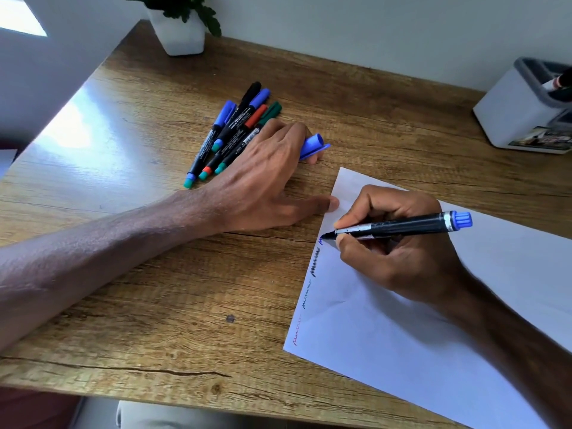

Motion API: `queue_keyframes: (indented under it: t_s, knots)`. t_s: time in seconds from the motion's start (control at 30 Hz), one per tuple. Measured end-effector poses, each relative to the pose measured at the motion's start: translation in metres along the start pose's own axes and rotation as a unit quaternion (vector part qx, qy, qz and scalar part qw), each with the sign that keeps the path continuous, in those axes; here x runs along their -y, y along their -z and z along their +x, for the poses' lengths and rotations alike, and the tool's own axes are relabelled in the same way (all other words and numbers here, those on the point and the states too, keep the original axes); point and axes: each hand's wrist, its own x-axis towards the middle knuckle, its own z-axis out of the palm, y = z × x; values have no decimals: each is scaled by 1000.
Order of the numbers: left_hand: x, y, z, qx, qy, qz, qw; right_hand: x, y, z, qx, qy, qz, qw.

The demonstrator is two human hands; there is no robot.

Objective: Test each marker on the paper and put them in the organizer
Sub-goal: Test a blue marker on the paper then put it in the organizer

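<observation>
My right hand (399,243) grips an uncapped blue marker (402,226), its tip touching the left edge of the white paper (433,335). Red, green and black squiggles run along that edge below the tip. My left hand (263,174) lies on the table, thumb pressing the paper's corner, fingers curled round the blue cap (312,145). Several capped markers (232,131) lie in a bunch just left of that hand. The white organizer (520,109) stands at the far right with a marker or two inside.
A white pot with a green plant (179,26) stands at the table's back edge. The wooden table (154,289) has a wall behind it. Its front edge runs along the bottom of the view.
</observation>
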Motion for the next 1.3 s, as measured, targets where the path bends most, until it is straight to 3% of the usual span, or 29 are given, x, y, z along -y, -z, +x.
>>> queue_keyframes:
  t_s: [1.3]
  knots:
    - [1,-1,0,-1,-3,-7,1000,-1,-3,5,-50,6,15,999]
